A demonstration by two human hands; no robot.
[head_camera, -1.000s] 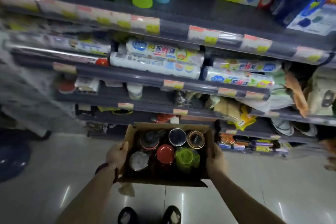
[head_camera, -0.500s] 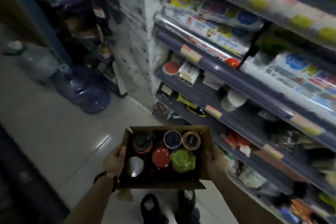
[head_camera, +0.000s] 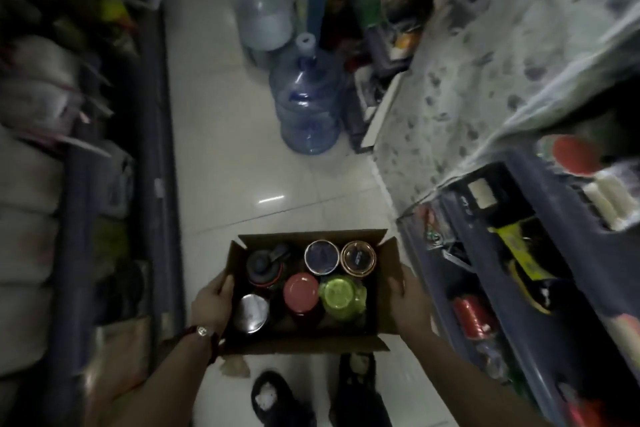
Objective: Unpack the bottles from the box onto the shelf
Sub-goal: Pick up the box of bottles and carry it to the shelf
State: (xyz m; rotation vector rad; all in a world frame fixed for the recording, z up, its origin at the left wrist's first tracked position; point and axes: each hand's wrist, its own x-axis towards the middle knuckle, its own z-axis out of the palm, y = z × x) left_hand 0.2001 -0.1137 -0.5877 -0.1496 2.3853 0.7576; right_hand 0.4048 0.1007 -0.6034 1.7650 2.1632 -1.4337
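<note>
As before, left hand (head_camera: 212, 302) and right hand (head_camera: 405, 302) clamped on box (head_camera: 311, 345); view now down the aisle.

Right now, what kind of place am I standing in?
Probably a small shop aisle: stocked shelves on the right, big water jugs on the tiled floor, and a box of bottles held in both hands.

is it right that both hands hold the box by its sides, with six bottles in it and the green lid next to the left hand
Not quite. The head view shows the green lid next to the right hand, not the left hand. The rest stands: both hands hold the box by its sides, with six bottles in it.
</note>
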